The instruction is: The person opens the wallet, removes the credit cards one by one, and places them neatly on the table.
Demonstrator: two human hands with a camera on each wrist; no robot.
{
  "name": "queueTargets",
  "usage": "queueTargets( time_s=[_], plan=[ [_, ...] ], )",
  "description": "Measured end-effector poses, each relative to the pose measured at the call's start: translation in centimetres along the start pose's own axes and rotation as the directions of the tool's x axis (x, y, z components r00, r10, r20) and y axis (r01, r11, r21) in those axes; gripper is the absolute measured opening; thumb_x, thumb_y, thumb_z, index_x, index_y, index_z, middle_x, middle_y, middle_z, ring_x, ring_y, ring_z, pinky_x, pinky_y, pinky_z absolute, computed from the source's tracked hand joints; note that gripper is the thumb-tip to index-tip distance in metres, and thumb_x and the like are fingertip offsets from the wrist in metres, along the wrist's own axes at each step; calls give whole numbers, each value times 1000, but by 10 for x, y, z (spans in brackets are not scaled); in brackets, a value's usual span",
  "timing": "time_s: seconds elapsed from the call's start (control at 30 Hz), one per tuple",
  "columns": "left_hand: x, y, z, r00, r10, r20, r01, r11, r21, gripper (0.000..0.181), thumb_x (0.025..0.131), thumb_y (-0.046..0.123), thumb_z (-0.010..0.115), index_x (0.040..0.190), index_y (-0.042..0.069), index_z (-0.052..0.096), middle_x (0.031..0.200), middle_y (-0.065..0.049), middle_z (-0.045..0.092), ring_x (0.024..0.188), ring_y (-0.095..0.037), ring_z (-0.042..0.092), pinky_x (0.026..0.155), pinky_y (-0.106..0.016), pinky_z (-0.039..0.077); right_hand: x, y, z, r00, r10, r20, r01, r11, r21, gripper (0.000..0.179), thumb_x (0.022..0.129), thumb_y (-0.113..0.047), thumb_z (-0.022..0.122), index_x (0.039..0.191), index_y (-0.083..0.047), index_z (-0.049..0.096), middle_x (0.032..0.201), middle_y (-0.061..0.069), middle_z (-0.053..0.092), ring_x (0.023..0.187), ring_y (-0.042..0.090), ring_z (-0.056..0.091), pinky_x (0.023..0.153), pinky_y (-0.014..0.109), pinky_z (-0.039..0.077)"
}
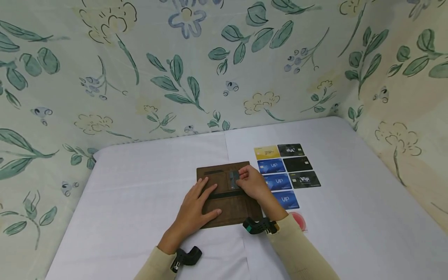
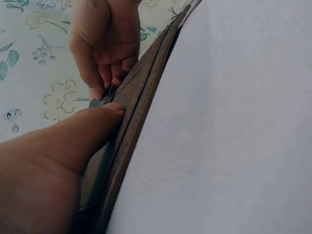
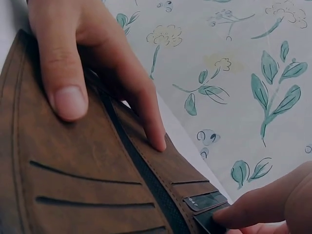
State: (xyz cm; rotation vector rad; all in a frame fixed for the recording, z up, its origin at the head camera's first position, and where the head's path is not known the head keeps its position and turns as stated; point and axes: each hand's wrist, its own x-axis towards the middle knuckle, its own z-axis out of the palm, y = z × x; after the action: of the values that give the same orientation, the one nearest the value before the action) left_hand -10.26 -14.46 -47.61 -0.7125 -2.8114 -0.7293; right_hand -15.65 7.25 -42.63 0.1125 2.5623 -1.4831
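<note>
A brown wallet (image 1: 231,212) lies spread open on the white table, its card slots facing up. My left hand (image 1: 191,207) rests on the wallet's left side with fingers spread and extended; the thumb presses the lower half in the head view. At the upper right slots, my right hand (image 1: 252,183) pinches a dark card (image 3: 208,222) between thumb and fingers. That card is partly in the wallet, though how deep it sits is hidden. Beside it, another dark card (image 3: 206,200) shows in a slot in the right wrist view.
Right of the wallet, several cards lie in two columns: a yellow card (image 1: 266,152), blue VIP cards (image 1: 272,166) and black cards (image 1: 306,179). A round red item (image 1: 298,221) is partly hidden by the right sleeve. Floral fabric (image 1: 189,77) stands behind the white table (image 1: 140,186).
</note>
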Motion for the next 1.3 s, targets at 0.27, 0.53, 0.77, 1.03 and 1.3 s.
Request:
queueTargets(
  time_s=[0.27,0.53,0.77,1.03,1.3],
  plan=[
    [1,2,-1,1000,7,-29,-7,1000,-10,73,78,58,58,139,23,37,148,-7,21,135,-29,16,103,-52,20,1,1,-3,1000,-14,0,14,1000,22,27,79,-7,66,103,-5,55,89,8,55,77,19,53,66,28,46],
    [1,4,1,1000,7,-30,-7,1000,-9,73,78,57,58,139,24,37,148,-6,22,135,-29,18,103,-52,21,0,5,-7,998,-66,0,66,998,18,26,79,-6,66,102,-5,54,87,7,55,76,19,54,66,29,46],
    [0,7,2,1000,12,-26,-12,1000,-18,72,78,57,59,138,24,37,147,-7,23,134,-31,19,102,-54,22,-4,7,-12,996,-88,-18,88,996,-4,27,77,-6,67,102,-6,57,86,6,58,75,18,55,66,30,47],
    [3,9,0,999,22,-48,-22,1000,-3,73,77,57,60,138,23,39,147,-8,24,134,-32,20,101,-53,23,-2,7,-19,995,-91,-38,90,996,-23,26,77,-6,68,101,-6,58,84,7,59,73,18,56,64,29,47],
    [0,8,-2,999,9,-31,-9,1000,2,73,78,57,58,139,22,36,147,-9,23,133,-34,20,100,-56,23,-2,7,-24,996,-86,-19,85,994,-75,25,78,-9,67,102,-8,58,82,5,60,71,17,56,61,29,46]
  ],
)
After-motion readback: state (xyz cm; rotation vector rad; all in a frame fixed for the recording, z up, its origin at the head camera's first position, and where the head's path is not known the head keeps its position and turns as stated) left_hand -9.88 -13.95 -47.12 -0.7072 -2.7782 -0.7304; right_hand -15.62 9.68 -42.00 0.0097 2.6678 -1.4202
